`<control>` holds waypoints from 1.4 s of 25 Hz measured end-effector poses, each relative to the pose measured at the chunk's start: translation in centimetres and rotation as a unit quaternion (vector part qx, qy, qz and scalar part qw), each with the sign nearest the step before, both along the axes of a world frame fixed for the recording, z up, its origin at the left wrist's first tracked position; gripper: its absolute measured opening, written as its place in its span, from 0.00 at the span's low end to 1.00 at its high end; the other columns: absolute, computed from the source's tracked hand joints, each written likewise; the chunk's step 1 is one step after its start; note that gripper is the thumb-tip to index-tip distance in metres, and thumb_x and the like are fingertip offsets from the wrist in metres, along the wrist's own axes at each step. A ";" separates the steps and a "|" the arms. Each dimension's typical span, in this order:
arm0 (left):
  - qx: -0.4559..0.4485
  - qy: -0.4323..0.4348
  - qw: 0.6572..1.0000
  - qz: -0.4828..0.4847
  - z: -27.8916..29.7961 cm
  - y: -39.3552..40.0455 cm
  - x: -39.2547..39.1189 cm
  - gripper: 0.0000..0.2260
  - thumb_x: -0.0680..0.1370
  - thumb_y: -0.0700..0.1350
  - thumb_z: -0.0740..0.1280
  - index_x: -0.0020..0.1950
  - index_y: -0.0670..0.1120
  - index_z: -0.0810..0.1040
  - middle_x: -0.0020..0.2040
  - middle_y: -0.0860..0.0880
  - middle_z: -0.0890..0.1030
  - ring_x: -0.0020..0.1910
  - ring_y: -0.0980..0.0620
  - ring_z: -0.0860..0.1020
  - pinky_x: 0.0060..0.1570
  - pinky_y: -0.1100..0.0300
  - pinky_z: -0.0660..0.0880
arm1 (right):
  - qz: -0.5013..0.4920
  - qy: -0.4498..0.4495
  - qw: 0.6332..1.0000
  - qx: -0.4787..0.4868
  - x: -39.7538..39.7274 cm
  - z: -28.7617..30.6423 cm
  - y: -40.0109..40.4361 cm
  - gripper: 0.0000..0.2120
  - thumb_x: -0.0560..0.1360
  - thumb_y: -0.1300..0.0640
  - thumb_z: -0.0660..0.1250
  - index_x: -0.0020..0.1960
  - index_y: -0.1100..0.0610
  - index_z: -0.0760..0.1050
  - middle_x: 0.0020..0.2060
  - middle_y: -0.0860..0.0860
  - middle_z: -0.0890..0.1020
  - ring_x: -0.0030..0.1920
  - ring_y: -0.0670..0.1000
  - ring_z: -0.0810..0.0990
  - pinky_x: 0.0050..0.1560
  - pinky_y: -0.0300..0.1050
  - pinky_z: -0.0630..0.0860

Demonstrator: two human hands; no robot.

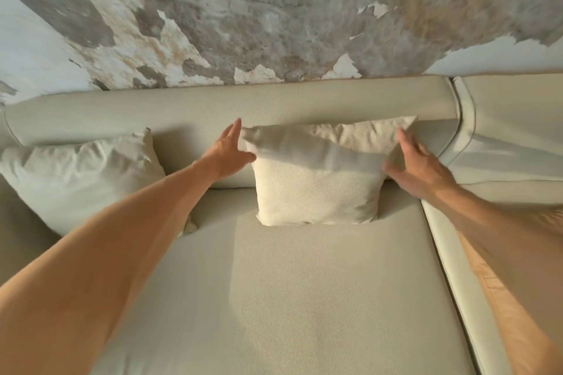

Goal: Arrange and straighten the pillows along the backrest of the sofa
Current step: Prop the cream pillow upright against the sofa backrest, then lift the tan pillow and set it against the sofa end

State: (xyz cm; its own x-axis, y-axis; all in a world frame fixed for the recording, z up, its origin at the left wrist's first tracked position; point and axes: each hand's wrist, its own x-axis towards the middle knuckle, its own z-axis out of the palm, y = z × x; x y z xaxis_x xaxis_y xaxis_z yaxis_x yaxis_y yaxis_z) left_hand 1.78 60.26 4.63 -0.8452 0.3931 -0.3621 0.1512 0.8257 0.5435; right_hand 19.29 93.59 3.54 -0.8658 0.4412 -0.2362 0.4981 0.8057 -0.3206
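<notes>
A cream textured pillow [316, 179] stands upright against the sofa backrest [213, 106] in the middle of the view. My left hand [227, 155] presses flat against the pillow's upper left side, fingers straight and thumb on its front. My right hand [417, 164] touches the pillow's upper right edge with spread, relaxed fingers. A second, smoother pale pillow [79, 176] leans against the backrest at the far left, its lower right corner hidden behind my left forearm.
The beige seat cushion [304, 298] stretches toward me. Another sofa section [511, 131] adjoins on the right, with a piped seam between. Behind the backrest rises a wall [274, 9] with peeling, patchy paint.
</notes>
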 end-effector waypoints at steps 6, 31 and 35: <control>-0.084 0.111 0.986 -0.093 7.3 -1.6 5.5 0.39 0.78 0.59 0.63 0.81 0.55 0.43 0.82 0.55 0.48 0.79 0.51 0.53 0.74 0.40 0.56 | 0.023 0.008 0.995 0.093 7.2 7.7 -3.5 0.36 0.74 0.31 0.48 0.79 0.43 0.49 0.79 0.50 0.55 0.77 0.57 0.55 0.71 0.60 0.63; 0.005 0.287 0.925 -0.249 20.1 27.9 42.7 0.49 0.64 0.81 0.49 0.80 0.60 0.43 0.81 0.55 0.45 0.80 0.51 0.44 0.76 0.43 0.42 | -0.174 -0.051 0.954 0.240 60.1 24.7 23.2 0.40 0.72 0.26 0.41 0.79 0.42 0.41 0.80 0.49 0.47 0.79 0.58 0.48 0.73 0.64 0.54; 0.000 0.270 0.917 -0.295 19.9 34.3 45.8 0.46 0.68 0.77 0.53 0.79 0.61 0.41 0.81 0.56 0.43 0.80 0.52 0.42 0.76 0.41 0.43 | -0.221 -0.075 0.944 0.234 66.2 24.3 26.5 0.44 0.67 0.23 0.33 0.79 0.42 0.40 0.80 0.50 0.47 0.79 0.58 0.48 0.73 0.64 0.55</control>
State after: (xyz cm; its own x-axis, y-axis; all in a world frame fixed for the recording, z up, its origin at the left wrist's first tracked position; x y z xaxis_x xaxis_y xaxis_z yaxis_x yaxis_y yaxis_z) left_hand 47.56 94.52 24.53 -0.5411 0.8397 0.0456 0.8184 0.5134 0.2580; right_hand 85.50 120.13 27.80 -0.5451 0.8378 -0.0303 0.8301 0.5445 0.1199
